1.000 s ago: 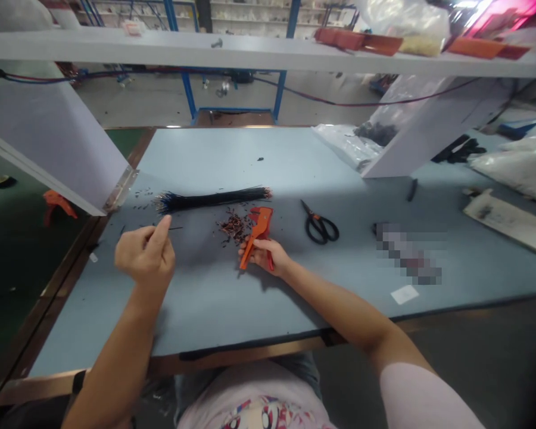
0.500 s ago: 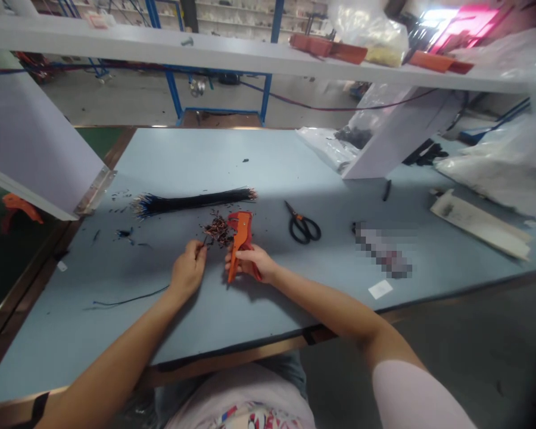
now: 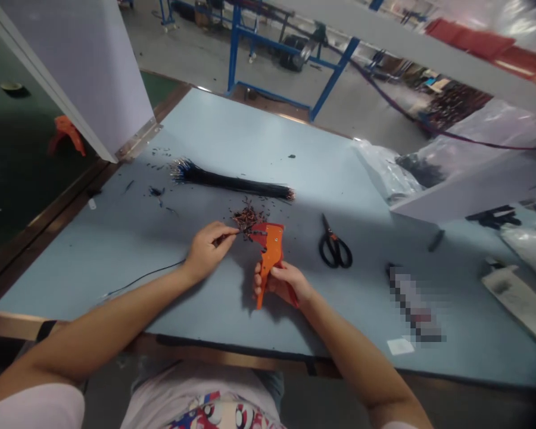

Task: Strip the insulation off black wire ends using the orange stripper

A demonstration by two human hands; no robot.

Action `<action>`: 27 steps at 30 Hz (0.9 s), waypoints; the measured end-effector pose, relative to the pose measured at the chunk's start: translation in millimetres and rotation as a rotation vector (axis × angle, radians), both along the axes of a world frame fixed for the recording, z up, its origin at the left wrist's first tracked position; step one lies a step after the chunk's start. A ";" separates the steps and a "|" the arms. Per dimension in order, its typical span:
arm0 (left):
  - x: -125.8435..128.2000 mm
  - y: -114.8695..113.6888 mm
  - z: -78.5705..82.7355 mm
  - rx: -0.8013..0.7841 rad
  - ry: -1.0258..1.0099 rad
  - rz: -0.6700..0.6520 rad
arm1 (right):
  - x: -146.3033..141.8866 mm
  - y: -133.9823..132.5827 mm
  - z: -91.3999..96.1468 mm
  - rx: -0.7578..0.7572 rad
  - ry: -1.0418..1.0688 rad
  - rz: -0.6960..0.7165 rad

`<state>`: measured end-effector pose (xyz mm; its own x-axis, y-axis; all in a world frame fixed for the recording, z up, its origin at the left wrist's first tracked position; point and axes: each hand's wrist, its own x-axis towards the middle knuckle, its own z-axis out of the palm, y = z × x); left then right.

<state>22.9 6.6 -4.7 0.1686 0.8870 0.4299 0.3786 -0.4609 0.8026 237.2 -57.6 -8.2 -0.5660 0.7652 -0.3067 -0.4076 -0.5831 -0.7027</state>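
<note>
In the head view, the left hand (image 3: 209, 249) is left of centre above the blue-grey tabletop (image 3: 196, 316), its thumb and fingertips pinched together on a thin dark wire (image 3: 146, 274). One end of the wire pokes out to the right past the fingertips, at the mouth of an orange and red hand tool (image 3: 273, 245); whether it sits between the tool's jaws I cannot tell. The rest of the wire trails from beneath the wrist to the left and near, across the tabletop.

The right hand (image 3: 286, 283) is wrapped around the handles of the tool, fingers on the left one and palm against the right one. The handles stand apart at the near end, and the tool's head points far and to the left.

Just beyond the tool's head lies a pile of short coppery and dark scraps (image 3: 248, 215). Farther off, a long bundle of black wires (image 3: 236, 182) lies across the tabletop, its left end fanned out. Right of the tool, well apart from it, are black-handled scissors (image 3: 335, 249) with the blades pointing far. Farther right lies a blurred-out object (image 3: 414, 304), with a small white paper (image 3: 401, 347) just beside its near end.
</note>
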 end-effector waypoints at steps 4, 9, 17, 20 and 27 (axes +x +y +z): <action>-3.4 0.5 3.0 0.127 0.135 0.050 | -2.9 -7.6 4.4 0.039 -0.121 -0.017; -3.5 0.7 5.9 0.171 0.204 0.035 | -4.2 -8.5 4.9 0.011 -0.120 -0.017; -0.9 -4.3 9.6 0.206 0.263 0.040 | -3.1 -9.7 4.6 0.053 -0.122 0.026; -0.4 -5.8 10.0 0.233 0.274 0.035 | -3.1 -10.1 3.9 0.056 -0.112 0.027; 0.5 -8.2 10.0 0.244 0.264 0.013 | -5.2 -12.9 6.0 0.035 -0.110 0.073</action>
